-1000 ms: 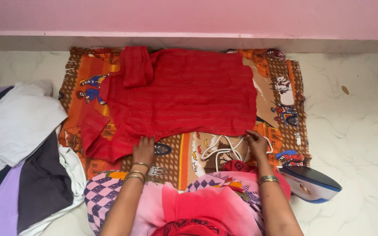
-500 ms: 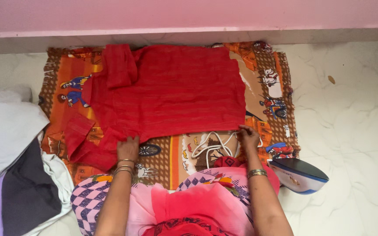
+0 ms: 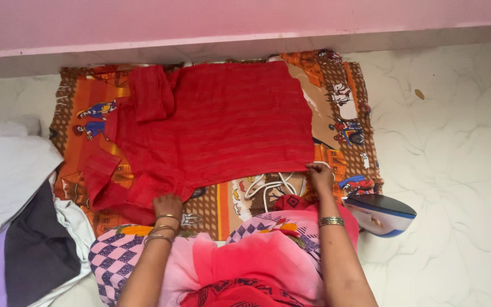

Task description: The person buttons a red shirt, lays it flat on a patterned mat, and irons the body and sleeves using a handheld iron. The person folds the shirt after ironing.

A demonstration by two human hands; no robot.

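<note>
Head view. One red garment (image 3: pixel 223 122) spread flat on one orange patterned mat (image 3: pixel 348 108), on the white marble floor (image 3: pixel 456 148) near the pink wall (image 3: pixel 228 23). Left hand (image 3: pixel 167 205) pressed on the garment's near left edge; grip state cannot be told. Right hand (image 3: pixel 319 175) pinching the near right corner of the hem, grip narrow. One white cord (image 3: pixel 265 186) coiled on the mat between the two hands. One blue-and-white iron (image 3: pixel 379 214) just beside the right forearm. One pile of clothes (image 3: pixel 18 204) at left: white, dark, lilac.
</note>
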